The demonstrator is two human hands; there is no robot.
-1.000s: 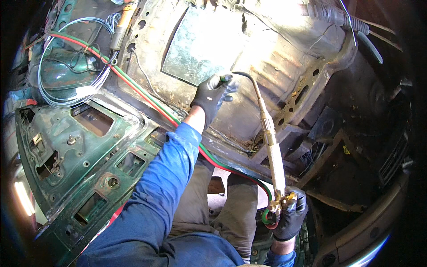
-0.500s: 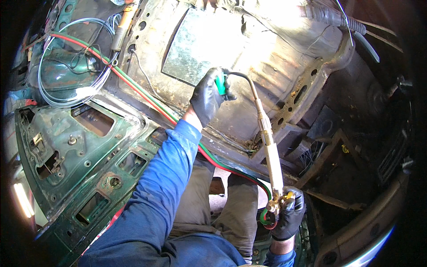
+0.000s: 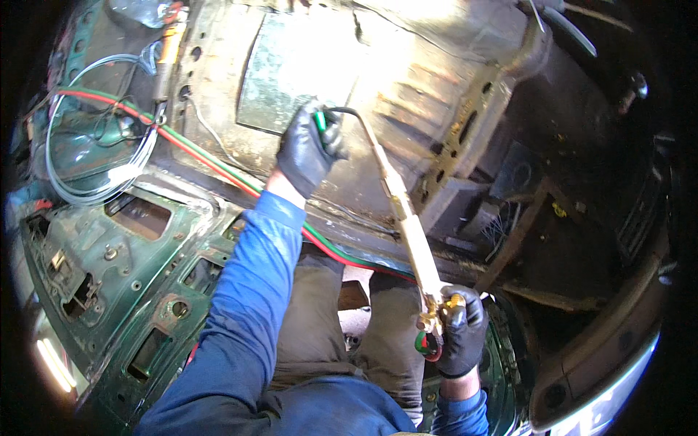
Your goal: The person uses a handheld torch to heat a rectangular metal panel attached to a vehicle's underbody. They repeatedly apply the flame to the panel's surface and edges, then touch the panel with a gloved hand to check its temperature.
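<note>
A long brass-coloured gas torch (image 3: 416, 247) slants across the middle, its dark bent tip toward the far side. My right hand (image 3: 464, 336), black-gloved, is closed at its valve end, with the fingers at a yellow knob (image 3: 455, 301). In my left hand (image 3: 309, 145), also gloved, a small green lighter (image 3: 320, 121) is gripped right beside the torch tip. Most of the lighter is hidden by the fingers. No flame can be made out. Red and green hoses (image 3: 339, 254) run from the far left, past my left forearm, toward the torch's rear end.
A bare, rusty vehicle floor (image 3: 407, 94) spreads ahead, with a loose metal sheet (image 3: 254, 109) under glaring light. On the left are a green door shell (image 3: 156, 254), a coil of wire (image 3: 52, 156) and an orange-handled tool (image 3: 171, 45). A curved body panel (image 3: 611, 356) stands at right.
The whole view has shifted, so the scene sits further left. My left fingers cover more of the green lighter now. The right hand still holds the torch's valve end.
</note>
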